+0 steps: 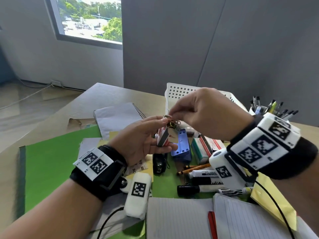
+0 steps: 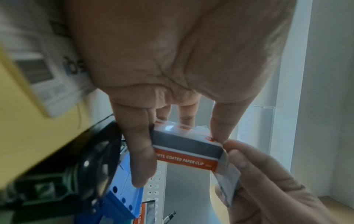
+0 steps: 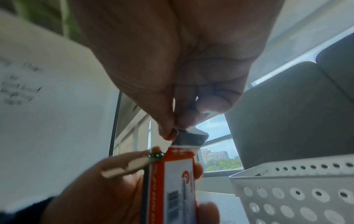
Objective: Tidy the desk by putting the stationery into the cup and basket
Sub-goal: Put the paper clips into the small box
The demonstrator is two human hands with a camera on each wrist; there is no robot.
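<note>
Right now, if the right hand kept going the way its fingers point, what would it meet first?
The paper clip box: the right hand already pinches its open flap. Past it, probably the left hand; depth is unclear.

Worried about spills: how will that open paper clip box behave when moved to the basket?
The paper clip box looks like thin card, so probably light and crushable. Clips bulge from its open end, so tilting it would likely spill them.

Left hand (image 2: 172,60) gripping paper clip box (image 2: 188,149), right hand (image 2: 268,181) pinching its flap
</note>
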